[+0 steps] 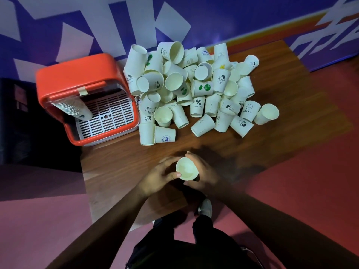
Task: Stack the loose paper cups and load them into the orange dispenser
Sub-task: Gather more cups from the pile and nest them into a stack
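looks like a branded public hall: purple-and-white graphic wall (213,16) beyond the fingers (167,162), red floor (310,152) to their right.

The dispenser (77,82) stands on the table (120,164), left of the cup heap (194,88), a cup stack (72,107) inside.

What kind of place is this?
Probably a play or event room: bold purple-and-white wall, red floor, and a wooden table with an orange dispenser and a pile of paper cups.
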